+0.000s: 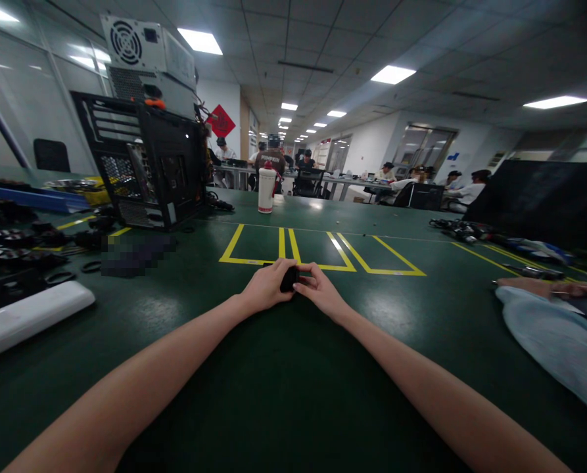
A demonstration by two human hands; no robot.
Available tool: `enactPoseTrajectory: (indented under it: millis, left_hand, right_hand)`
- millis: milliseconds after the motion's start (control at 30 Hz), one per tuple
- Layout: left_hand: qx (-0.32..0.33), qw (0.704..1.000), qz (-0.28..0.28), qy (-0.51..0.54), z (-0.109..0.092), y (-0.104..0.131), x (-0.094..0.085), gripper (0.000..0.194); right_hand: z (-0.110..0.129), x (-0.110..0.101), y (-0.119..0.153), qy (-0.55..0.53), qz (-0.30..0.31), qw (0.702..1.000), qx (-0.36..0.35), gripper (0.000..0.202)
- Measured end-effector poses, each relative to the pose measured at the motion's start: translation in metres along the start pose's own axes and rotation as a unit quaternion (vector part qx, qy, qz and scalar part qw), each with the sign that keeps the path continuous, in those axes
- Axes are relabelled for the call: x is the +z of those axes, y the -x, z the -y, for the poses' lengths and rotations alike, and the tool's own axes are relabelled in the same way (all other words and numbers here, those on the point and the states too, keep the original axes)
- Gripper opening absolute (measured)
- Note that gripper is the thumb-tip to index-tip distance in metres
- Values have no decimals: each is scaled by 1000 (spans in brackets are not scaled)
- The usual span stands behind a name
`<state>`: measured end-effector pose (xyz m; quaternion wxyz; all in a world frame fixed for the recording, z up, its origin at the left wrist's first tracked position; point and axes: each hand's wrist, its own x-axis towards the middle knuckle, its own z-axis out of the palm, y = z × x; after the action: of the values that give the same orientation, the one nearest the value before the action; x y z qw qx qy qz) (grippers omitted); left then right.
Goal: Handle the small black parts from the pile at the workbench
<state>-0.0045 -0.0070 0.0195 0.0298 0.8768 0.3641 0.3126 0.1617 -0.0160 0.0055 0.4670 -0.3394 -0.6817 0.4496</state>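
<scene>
A small black object is between my two hands, just in front of the yellow tape outlines on the green table. My left hand is wrapped round its left side, with the fingers over the top. The fingertips of my right hand pinch its right side, thumb below and forefinger above. My hands cover much of the object, and what it is cannot be made out.
A black computer case with power supplies on it stands left. Behind the tape is a white bottle. Cables and a white bar lie left. Another person's sleeve and hand are at right.
</scene>
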Motion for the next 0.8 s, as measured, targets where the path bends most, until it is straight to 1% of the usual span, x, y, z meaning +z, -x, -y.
enactPoseTrajectory:
  millis: [167, 267, 400, 467, 533, 667, 733, 800]
  left_hand:
    - [1, 1000, -1, -2, 2, 0, 2, 61]
    - [3, 1000, -1, -2, 2, 0, 2, 61]
    - [-2, 1000, 3, 4, 1, 0, 1, 61]
    - [-6, 1000, 4, 6, 1, 0, 1, 61]
    - [-5, 1000, 3, 5, 1, 0, 1, 61]
    - [-5, 1000, 1, 6, 1, 0, 0, 60]
    - [-5, 1000, 3, 9, 0, 0, 0, 59]
    - [-5, 1000, 5, 11, -1, 0, -1, 58]
  right_hand:
    - [-2, 1, -1, 7, -20, 999, -31, 22]
    - [-4, 0, -2, 21, -19, 999, -29, 26]
    - [-4, -1, -2, 33, -18, 999, -5, 34]
    - [-3, -1, -1, 22, -10, 1000, 0, 33]
    - [-2, 0, -1, 8, -7, 1000, -11, 30]
    - [-1, 2, -1, 1, -15, 1000, -23, 21]
    - [-1, 2, -1, 9, -20, 1000, -19, 22]
    - [-1, 1, -2, 22, -20, 999, -12, 27]
